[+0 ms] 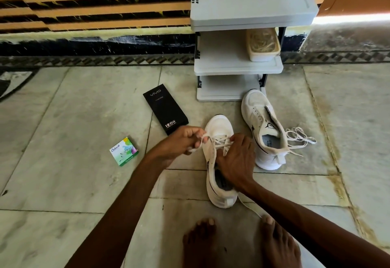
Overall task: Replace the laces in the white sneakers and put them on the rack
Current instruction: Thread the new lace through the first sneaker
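The left hand [179, 141] and right hand [237, 159], both forearms [126, 193] and both feet [278, 244] are bare.

The flat black rectangular cardboard box [165, 109], on the floor just left of the grey plastic shoe rack [238, 70], carries "vivo" in pale letters at the end nearer the rack and "120W" in white at the other end. Farther left of the rack, the small white-and-green carton [124, 151] reads "Odonil". The unlaced white sneaker [256, 117] before the rack bears tongue and insole print too small to read.
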`<state>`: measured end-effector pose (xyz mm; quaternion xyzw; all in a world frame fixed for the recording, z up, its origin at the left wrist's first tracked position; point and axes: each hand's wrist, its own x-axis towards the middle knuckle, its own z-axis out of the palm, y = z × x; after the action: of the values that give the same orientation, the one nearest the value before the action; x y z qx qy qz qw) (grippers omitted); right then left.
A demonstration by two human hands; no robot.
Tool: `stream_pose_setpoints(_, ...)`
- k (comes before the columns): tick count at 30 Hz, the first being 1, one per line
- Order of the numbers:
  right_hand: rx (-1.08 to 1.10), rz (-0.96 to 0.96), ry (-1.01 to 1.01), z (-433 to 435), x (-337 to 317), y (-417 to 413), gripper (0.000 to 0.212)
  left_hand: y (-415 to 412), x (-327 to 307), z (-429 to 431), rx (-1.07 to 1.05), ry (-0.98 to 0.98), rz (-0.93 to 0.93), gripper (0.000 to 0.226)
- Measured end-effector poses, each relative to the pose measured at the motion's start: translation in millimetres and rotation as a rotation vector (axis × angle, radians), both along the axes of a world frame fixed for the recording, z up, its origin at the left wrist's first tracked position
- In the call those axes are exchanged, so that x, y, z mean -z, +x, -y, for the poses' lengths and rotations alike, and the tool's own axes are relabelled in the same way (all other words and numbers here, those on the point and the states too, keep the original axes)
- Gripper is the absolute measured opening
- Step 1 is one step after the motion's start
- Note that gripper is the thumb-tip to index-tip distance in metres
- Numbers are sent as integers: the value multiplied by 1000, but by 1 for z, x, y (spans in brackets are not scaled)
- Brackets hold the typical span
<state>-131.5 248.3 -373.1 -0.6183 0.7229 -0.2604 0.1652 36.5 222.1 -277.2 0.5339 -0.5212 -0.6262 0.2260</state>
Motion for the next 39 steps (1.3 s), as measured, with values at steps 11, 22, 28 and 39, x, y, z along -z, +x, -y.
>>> stream_pose_setpoints(11, -1, 19, 70, -2, -2, -5, 53, -8, -27, 1, -127, -48, -261, 28)
stream_pose_setpoints(22, -204, 34, 135, 0, -37, -39, 22, 15, 10, -5, -286, -274, 659, 38)
stream_pose_setpoints(28, -227, 177, 245, 12, -41, -51, 11, 0, 36, -2, -250, -171, 872, 69)
stream_pose_setpoints(39, -209, 316, 302, 45, -33, -41, 9, -17, 37, 6, -147, -351, 376, 9)
